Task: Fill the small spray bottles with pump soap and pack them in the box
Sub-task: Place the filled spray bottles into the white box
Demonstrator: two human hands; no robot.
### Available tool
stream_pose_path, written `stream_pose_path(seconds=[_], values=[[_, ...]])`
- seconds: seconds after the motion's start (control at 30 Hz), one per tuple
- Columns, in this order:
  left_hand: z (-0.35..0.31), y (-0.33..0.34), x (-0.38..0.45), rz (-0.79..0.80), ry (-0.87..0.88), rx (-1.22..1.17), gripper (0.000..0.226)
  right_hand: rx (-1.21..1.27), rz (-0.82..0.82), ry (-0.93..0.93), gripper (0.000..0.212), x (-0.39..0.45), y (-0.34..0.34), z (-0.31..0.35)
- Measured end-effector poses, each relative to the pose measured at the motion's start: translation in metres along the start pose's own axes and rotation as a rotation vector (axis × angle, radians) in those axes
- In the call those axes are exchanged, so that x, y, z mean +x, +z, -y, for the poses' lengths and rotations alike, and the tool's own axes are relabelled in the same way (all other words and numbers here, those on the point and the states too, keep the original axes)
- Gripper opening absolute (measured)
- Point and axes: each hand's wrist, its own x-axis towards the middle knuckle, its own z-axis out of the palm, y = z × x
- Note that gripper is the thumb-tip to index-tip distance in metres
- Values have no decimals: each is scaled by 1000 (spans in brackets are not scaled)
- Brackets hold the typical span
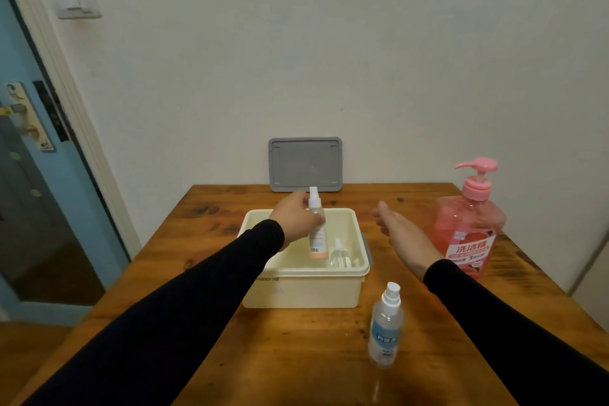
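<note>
Head view: left hand [294,218] holds a spray bottle [317,224] upright over the box [304,287].
Bottle's long axis is vertical, base pointing into the box beside a clear bottle [339,255] inside. Right hand [400,234] is flat, fingers spread, holding nothing; it is the nearer hand to the blue-label bottle [385,326] standing near-right and the pump soap [468,224] far-right.

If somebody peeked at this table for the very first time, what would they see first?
Probably the big pink soap bottle with its pump top, standing at the right edge of the wooden table. Next, the left hand holding a small spray bottle upright over the cream box in the middle. Another spray bottle stands alone in front of the box.
</note>
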Motion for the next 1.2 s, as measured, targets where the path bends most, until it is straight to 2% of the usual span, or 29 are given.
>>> stream_pose_path(seconds=[0.3,0.57,0.67,0.87,1.0,1.2], values=[[22,17,30,134,-187,46,20,-6,5,41,77,19,5,-15],[31,22,37,237,-294,111,28,-5,19,59,89,29,9,-20],[32,24,41,266,-311,99,20,-13,21,61,93,31,10,-21],[34,28,47,310,-385,78,10,-11,22,79,88,37,11,-26],[35,30,50,322,-439,41,16,-21,18,76,90,38,13,-29],[35,33,54,352,-491,35,7,-25,13,69,77,42,16,-31]])
